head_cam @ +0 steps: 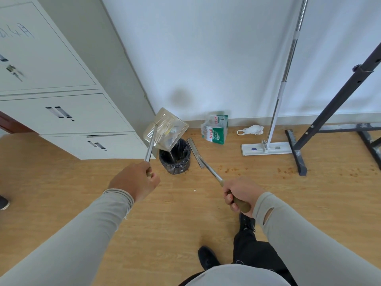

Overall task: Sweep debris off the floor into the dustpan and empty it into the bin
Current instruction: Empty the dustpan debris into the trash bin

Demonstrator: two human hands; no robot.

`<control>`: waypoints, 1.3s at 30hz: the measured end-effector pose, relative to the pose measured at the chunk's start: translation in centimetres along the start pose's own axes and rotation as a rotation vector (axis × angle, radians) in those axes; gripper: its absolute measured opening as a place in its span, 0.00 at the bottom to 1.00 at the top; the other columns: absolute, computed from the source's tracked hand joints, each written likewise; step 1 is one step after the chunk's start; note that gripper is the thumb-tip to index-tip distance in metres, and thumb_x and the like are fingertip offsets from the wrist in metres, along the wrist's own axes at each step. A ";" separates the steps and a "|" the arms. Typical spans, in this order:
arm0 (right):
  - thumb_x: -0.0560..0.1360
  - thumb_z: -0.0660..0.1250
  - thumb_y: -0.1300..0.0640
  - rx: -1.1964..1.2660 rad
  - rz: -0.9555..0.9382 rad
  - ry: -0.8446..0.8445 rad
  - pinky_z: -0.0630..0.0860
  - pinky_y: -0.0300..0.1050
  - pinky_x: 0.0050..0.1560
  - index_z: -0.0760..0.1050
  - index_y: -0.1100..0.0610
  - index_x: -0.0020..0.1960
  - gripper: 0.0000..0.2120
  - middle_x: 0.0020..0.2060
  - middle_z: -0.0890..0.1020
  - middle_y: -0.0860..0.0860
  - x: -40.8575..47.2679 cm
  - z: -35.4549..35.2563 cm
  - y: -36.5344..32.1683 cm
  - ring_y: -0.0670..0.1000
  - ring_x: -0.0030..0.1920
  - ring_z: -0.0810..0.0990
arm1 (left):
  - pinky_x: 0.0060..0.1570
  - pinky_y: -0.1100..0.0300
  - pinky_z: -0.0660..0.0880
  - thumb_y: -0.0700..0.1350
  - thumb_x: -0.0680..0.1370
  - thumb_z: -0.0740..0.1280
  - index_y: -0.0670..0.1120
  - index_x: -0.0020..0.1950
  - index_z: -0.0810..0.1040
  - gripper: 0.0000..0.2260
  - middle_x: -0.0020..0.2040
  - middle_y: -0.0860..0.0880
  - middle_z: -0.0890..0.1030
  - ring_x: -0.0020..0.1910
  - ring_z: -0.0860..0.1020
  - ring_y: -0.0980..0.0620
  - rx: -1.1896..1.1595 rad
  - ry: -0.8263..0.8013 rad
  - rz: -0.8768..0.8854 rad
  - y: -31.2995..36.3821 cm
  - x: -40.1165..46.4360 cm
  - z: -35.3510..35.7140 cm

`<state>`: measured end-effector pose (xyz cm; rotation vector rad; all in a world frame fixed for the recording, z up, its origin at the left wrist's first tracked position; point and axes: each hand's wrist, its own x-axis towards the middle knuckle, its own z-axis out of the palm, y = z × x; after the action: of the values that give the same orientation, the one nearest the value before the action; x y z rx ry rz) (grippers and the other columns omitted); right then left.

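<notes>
Your left hand (136,180) grips the light, stiff dustpan (166,130) by its long handle, tipped over the bin (175,159) ahead, while your right hand (239,195) clasps the broom (196,153) handle's end.

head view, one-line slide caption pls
Left hand tips the dustpan over the bin; right hand holds the broom.

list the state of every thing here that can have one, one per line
dustpan: lifted, tipped over the bin, debris pouring out
bin: upright, open, lined with a black bag
broom: head resting on the floor beside the bin
left hand: grips the dustpan handle
right hand: grips the broom handle
mop: upright, leaning on the wall
cabinet: doors closed
floor: crumbs still scattered
</notes>
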<state>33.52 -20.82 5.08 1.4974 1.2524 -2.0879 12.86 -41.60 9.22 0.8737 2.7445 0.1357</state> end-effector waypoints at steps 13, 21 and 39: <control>0.77 0.58 0.65 -0.002 0.009 -0.023 0.64 0.37 0.22 0.69 0.59 0.48 0.03 0.31 0.72 0.52 -0.1 0.3 -0.4 0.45 0.24 0.69 | 0.37 0.57 0.74 0.56 0.76 0.64 0.52 0.46 0.75 0.09 0.40 0.54 0.78 0.37 0.77 0.54 -0.015 0.028 -0.022 -1.2 0.0 0.2; 0.76 0.59 0.66 -0.019 0.016 -0.020 0.65 0.37 0.22 0.70 0.60 0.48 0.03 0.30 0.73 0.52 -0.1 0.4 -0.5 0.46 0.24 0.70 | 0.37 0.57 0.75 0.55 0.77 0.65 0.51 0.46 0.76 0.08 0.39 0.53 0.80 0.37 0.78 0.52 -0.083 0.074 -0.037 -2.0 -0.2 -0.5; 0.77 0.61 0.64 -0.018 -0.004 0.009 0.65 0.37 0.20 0.70 0.60 0.50 0.03 0.30 0.73 0.52 -1.6 -1.3 -0.6 0.46 0.24 0.69 | 0.32 0.56 0.72 0.53 0.71 0.65 0.44 0.43 0.77 0.13 0.41 0.37 0.85 0.22 0.71 0.48 -0.927 0.211 -0.579 -6.9 -1.0 -5.9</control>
<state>34.60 -19.79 6.64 1.4996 1.2750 -2.0686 8.25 -47.85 13.93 -0.1877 2.5036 1.2848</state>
